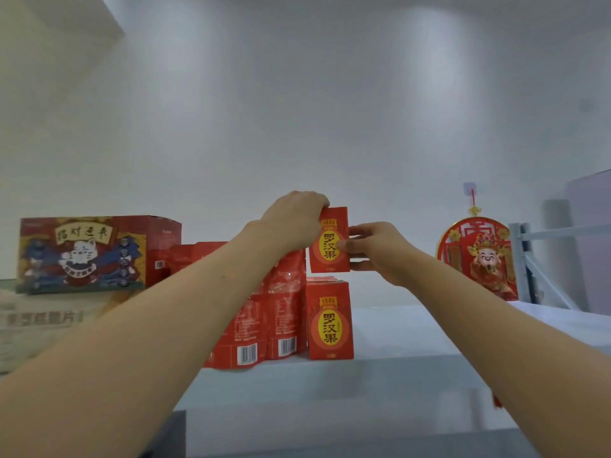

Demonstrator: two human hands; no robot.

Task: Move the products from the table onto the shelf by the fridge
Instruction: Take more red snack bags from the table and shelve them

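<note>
Upper red box (330, 246): upright, yellow oval label facing the camera, held directly above lower red box (329, 322); contact between the two, cannot tell.
Lower red box: stands upright on white shelf (413, 332), same label.
Left hand (294, 223): fingers curled over Upper red box's top left corner, gripping it.
Right hand (380, 249): thumb and fingers pinch Upper red box's right edge.
Red pouches (277, 312): upright, just left of lower red box, barcodes facing out.
Cat-print carton (82, 256): far left of lower red box, on blurred cardboard box (39, 325).
Hanging ornament (479, 256): on wall, well right of lower red box.
</note>
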